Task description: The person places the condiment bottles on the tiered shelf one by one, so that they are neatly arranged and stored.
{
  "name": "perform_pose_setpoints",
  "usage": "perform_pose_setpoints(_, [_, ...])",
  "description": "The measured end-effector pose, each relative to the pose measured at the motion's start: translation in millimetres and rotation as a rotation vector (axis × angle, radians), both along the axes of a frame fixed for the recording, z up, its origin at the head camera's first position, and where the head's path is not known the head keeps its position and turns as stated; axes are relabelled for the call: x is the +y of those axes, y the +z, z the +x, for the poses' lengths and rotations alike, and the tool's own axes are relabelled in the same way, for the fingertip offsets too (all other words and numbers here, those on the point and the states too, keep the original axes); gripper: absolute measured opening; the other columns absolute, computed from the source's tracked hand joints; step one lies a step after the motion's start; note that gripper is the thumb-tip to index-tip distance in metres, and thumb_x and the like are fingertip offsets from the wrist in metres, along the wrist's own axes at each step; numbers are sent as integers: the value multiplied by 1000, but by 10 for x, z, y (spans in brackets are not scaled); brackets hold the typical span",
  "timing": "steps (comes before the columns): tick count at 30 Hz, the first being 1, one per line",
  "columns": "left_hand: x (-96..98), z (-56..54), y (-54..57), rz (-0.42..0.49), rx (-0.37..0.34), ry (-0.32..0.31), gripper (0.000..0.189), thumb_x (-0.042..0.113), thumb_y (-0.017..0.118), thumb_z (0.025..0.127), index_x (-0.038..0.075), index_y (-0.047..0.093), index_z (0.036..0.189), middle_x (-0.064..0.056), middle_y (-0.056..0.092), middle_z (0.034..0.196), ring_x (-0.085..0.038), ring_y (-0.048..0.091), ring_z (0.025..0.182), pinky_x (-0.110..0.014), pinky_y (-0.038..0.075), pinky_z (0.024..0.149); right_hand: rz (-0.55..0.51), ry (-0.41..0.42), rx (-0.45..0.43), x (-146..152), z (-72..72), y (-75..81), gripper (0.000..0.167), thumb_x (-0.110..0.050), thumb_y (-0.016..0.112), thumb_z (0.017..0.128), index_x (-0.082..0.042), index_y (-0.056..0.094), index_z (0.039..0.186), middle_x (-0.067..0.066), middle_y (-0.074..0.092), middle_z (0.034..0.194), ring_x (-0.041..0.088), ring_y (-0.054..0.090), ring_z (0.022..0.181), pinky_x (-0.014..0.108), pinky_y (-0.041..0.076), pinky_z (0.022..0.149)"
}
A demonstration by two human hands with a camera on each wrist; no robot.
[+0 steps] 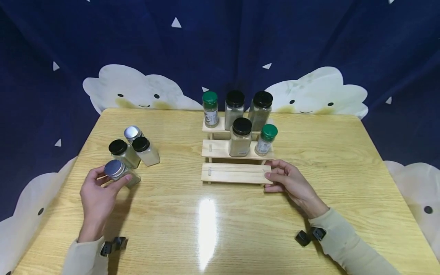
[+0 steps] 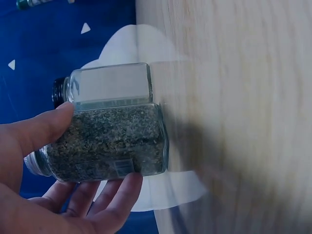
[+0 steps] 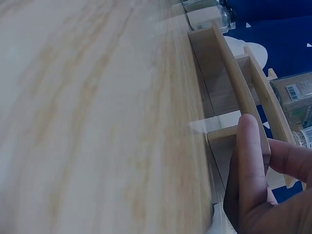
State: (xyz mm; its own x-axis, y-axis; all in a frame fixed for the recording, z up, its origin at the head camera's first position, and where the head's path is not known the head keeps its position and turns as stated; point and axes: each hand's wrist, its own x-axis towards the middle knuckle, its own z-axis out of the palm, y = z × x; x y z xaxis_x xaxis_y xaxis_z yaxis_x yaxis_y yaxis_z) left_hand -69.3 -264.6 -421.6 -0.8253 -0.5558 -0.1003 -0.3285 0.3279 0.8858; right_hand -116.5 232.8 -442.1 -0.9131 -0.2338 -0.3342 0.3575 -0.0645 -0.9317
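Note:
My left hand (image 1: 101, 191) grips a square glass spice jar (image 2: 109, 141) with a silver lid and dark green flakes inside, thumb on one side and fingers on the other. Right behind it stand two black-lidded jars (image 1: 127, 154) and another silver-lidded jar (image 1: 133, 133). On the right, my right hand (image 1: 292, 181) holds the right end of the lowest step of a three-tier wooden rack (image 1: 237, 173), thumb on top. In the right wrist view the thumb lies along the end of that wooden step (image 3: 239, 83).
The rack's top tier bears a green-capped shaker (image 1: 211, 110) and two black-lidded jars (image 1: 235, 109). On the middle tier stand a black-lidded jar (image 1: 240, 139) and a green-capped shaker (image 1: 265, 141). A dark blue curtain (image 1: 220, 46) with clouds hangs behind the wooden table (image 1: 165, 229).

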Motion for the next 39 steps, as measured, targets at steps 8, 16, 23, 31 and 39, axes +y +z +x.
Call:
perform_pose_setpoints(8, [-1, 102, 157, -6, 20, 22, 49, 11, 96, 85, 18, 64, 121, 12, 60, 119, -3, 59, 106, -10, 52, 71, 3, 6, -2, -15, -14, 13, 50, 9, 62, 106, 17, 38, 150, 11, 67, 101, 22, 76, 81, 41, 68, 80])
perform_pose_setpoints(16, [82, 113, 379, 5, 77, 2, 50, 3, 97, 81, 18, 68, 119, 13, 62, 119, -4, 63, 106, -7, 54, 73, 9, 10, -14, -6, -20, 33, 49, 9, 60, 107, 16, 38, 150, 12, 66, 103, 22, 76, 81, 40, 68, 80])
perform_pose_setpoints(23, [212, 107, 524, 98, 129, -54, 51, -4, 97, 77, 14, 73, 118, 7, 64, 122, -5, 68, 102, -9, 58, 77, 9, 5, -21, -4, -18, 24, 49, 9, 60, 107, 16, 38, 151, 12, 66, 102, 22, 76, 82, 40, 68, 81])
perform_pose_setpoints(31, [394, 82, 620, 9, 184, -207, 50, -6, 96, 79, 9, 72, 121, 6, 65, 121, -1, 73, 95, -14, 61, 79, 2, 3, -17, 5, -6, 5, 49, 10, 60, 106, 16, 38, 150, 12, 66, 102, 22, 76, 82, 40, 68, 81])
perform_pose_setpoints(39, [555, -59, 669, -45, 277, -388, 48, -4, 95, 80, 3, 72, 121, 6, 71, 113, -7, 72, 101, -16, 62, 82, 8, 1, -16, 5, -6, -1, 49, 9, 60, 107, 16, 38, 150, 12, 65, 103, 22, 76, 82, 40, 68, 81])
